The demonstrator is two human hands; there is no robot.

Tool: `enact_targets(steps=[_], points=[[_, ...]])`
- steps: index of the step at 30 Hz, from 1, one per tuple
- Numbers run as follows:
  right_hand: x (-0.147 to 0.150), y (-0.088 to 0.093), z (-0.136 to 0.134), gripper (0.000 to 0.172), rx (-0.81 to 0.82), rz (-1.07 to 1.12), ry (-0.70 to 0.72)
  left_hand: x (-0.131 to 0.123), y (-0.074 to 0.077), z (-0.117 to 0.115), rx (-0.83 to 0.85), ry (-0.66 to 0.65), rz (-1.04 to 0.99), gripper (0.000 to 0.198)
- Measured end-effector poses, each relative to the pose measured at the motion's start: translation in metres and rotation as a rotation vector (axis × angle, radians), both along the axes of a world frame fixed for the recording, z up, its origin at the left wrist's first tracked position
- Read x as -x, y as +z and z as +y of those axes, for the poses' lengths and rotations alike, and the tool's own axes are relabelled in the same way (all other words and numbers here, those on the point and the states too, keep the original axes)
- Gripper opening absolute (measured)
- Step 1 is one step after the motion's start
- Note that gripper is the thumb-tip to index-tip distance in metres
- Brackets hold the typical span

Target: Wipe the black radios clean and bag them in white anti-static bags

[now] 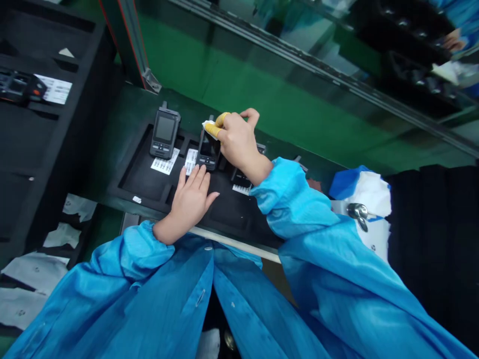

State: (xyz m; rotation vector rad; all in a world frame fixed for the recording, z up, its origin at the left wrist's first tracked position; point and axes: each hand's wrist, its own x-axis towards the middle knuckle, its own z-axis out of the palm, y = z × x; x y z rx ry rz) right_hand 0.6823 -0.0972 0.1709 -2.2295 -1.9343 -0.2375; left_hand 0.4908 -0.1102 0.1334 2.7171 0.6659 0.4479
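My right hand (237, 137), with yellow covers on two fingers, pinches a small white cloth (208, 123) against the top of a black handheld radio (208, 149). My left hand (191, 197) lies with its fingers spread at the bottom edge of that radio and holds nothing. Left of it, another radio (164, 130) with a grey screen rests on the black foam tray (140, 187), by a white barcode label (165, 162). A third radio (240, 178) is partly hidden under my right wrist.
Stacked black foam trays (80, 94) stand at the left, one holding a radio (17, 86). A metal-framed green partition (179, 55) rises behind the tray. White cloths on blue wrapping (370, 192) lie at the right, near a shiny metal object (358, 211). Another person's hand (454, 41) shows top right.
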Motion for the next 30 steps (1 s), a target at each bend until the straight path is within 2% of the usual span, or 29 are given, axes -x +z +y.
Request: enact_targets(steps=[3,6,8,9,14,15,20,26,30], points=[[0.009,-0.016,-0.002,0.045,0.033,-0.046,0.050,0.002,-0.004,0.004,0.033,-0.005,0.018,0.048],[0.015,-0.030,-0.021,0.046,0.055,-0.100,0.214,0.001,-0.007,0.003,0.060,-0.018,0.021,0.050],[0.012,-0.032,-0.026,0.047,0.060,-0.111,0.304,0.000,-0.008,0.003,0.077,-0.028,0.023,0.050],[0.009,-0.030,-0.024,0.048,0.054,-0.107,0.304,0.000,-0.008,0.003,0.082,-0.030,0.022,0.050],[-0.004,-0.019,-0.002,0.047,0.057,-0.069,0.051,0.001,-0.007,0.004,0.091,-0.031,0.026,0.049],[-0.002,-0.020,-0.003,0.047,0.069,-0.066,0.044,0.001,-0.007,0.004,0.093,-0.031,0.029,0.049],[0.017,-0.025,-0.021,0.043,0.130,-0.058,0.192,0.001,-0.007,0.003,0.098,-0.044,0.027,0.049],[-0.006,-0.013,-0.003,0.048,0.017,-0.052,-0.032,0.001,-0.008,0.003,0.048,-0.024,0.012,0.049],[-0.019,-0.023,-0.012,0.045,-0.038,-0.034,-0.051,0.001,-0.007,0.003,0.064,-0.027,0.021,0.049]])
